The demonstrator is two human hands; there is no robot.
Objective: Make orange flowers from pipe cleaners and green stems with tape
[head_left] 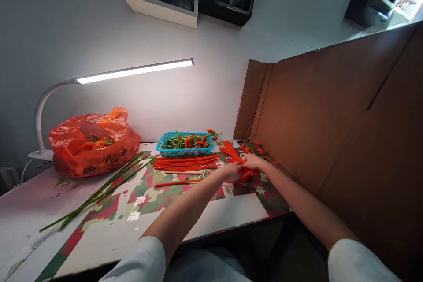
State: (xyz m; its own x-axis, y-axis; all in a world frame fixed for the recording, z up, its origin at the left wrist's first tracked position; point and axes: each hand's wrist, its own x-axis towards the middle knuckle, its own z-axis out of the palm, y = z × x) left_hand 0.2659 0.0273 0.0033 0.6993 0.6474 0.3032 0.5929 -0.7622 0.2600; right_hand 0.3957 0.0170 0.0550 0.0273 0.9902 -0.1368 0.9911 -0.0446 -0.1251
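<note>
My left hand [233, 172] and my right hand [253, 161] meet at the right part of the table, fingers bent around a bunch of thin orange-red strips [230, 150] that look like pipe cleaners. Strip ends stick out behind and below the hands. The fingertips are small and partly hidden. Left of my hands, a thick row of the same orange-red strips [185, 162] lies flat, with a single strip [178, 182] in front of it. A roll of tape [207, 173] lies beside my left forearm, and another roll [243, 156] touches the area by my right hand.
A blue basket [175, 153] with orange flowers stands behind the strips. More flowers [253, 147] lie beside the cardboard wall [317, 110] on the right. At left are an orange plastic bag [95, 154], long green stems [95, 197] and a lit lamp [135, 71]. Shelves [165, 9] hang above.
</note>
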